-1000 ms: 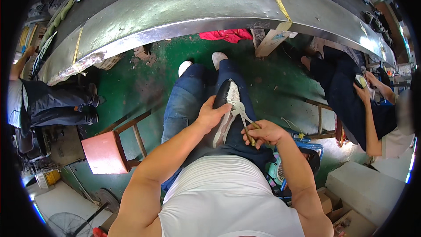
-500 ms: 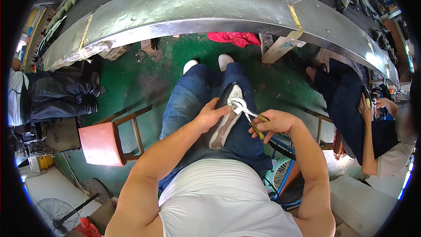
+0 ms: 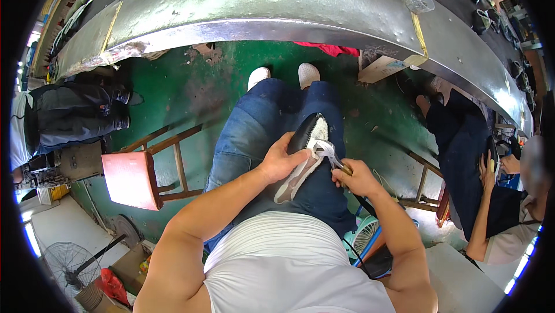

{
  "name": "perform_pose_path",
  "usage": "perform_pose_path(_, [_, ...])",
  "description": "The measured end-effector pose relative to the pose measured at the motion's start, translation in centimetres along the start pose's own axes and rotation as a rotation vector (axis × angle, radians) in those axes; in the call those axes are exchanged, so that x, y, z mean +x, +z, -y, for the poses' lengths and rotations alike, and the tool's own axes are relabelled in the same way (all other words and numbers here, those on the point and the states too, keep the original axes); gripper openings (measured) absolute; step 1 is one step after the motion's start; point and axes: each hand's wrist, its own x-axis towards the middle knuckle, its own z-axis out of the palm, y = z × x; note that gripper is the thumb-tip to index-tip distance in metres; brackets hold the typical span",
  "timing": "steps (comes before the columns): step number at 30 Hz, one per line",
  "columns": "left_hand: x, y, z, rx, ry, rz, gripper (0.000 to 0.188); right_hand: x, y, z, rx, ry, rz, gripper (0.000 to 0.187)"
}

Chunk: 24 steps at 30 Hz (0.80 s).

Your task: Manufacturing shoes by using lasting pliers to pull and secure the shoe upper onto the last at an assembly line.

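Note:
A shoe upper on a last [image 3: 298,175] lies across my thighs with its underside up. Its side is black at the toe, and white material and a brownish middle show underneath. My left hand [image 3: 281,161] is wrapped around its near left side, thumb pressed on the underside. My right hand [image 3: 357,177] is closed round the handles of metal pincers [image 3: 328,154]. The jaws are at the inner edge of the upper, by a whitish flap. Whether they grip that flap I cannot tell exactly.
A long metal-edged bench [image 3: 243,9] curves ahead, with a clear plastic cup [image 3: 419,0] on it. A red-topped stool [image 3: 132,179] stands left, a small turquoise fan [image 3: 364,238] by my right hip. Co-workers sit at right [image 3: 462,157] and stand at left [image 3: 75,113].
The pincers' handles, spread apart before, are now squeezed together in my right hand. My left hand keeps its hold on the shoe upper. The whole view has shifted slightly.

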Motion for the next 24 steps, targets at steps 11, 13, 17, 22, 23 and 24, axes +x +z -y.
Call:
perform_pose_path(11, [0.4, 2.0, -1.6, 0.264, -0.107, -0.180, 0.050, -0.6, -5.1, 0.6, 0.403, 0.286, 0.474, 0.036])
perform_pose_path(13, [0.6, 1.7, -1.6, 0.303, -0.144, -0.163, 0.053, -2.0, -5.1, 2.1, 0.281, 0.276, 0.399, 0.037])
perform_pose_path(17, [0.1, 1.7, -2.2, 0.338, -0.147, -0.169, 0.056, -2.1, -0.7, 4.3, 0.173, -0.053, 0.006, 0.040])
perform_pose_path(22, [-0.2, 1.0, -2.5, 0.354, -0.178, -0.103, 0.060, -1.2, 1.0, 6.4, -0.578, -0.224, -0.153, 0.040])
perform_pose_path(23, [-0.2, 1.0, -2.7, 0.355, -0.169, -0.106, 0.060, -1.4, 1.1, 6.9, -0.515, -0.213, -0.148, 0.040])
perform_pose_path(24, [-0.3, 1.0, -2.9, 0.379, -0.166, -0.096, 0.060, -1.3, 1.3, 6.6, -0.518, -0.220, -0.151, 0.040])
